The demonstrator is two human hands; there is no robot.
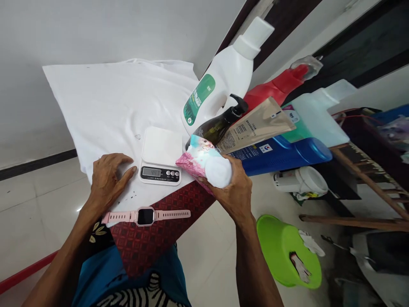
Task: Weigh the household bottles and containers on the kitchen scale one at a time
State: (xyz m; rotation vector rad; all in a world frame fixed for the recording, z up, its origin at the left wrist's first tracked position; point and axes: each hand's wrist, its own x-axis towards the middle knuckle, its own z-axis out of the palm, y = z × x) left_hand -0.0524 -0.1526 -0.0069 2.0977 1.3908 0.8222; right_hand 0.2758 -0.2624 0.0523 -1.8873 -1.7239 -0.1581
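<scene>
My right hand [234, 189] grips a pink-and-blue squeeze tube [194, 160] with a wide white cap, which is turned toward me. The tube is held tilted, beside the right edge of a white digital kitchen scale [162, 147]. Digits show on the scale's small display, but I cannot read them surely. My left hand [110, 177] lies on the white cloth [105, 106] left of the scale, thumb and fingers apart, holding nothing. A pink-strapped smartwatch [146, 216] lies stretched out near the table's front edge, below the scale.
Right of the scale stand a white detergent bottle [223, 72], a dark pump bottle [217, 125], a beige tube [255, 125], a red bottle [271, 87], a pale green bottle [319, 113] and a blue bottle [281, 155]. A green basin [275, 247] with gloves sits on the floor.
</scene>
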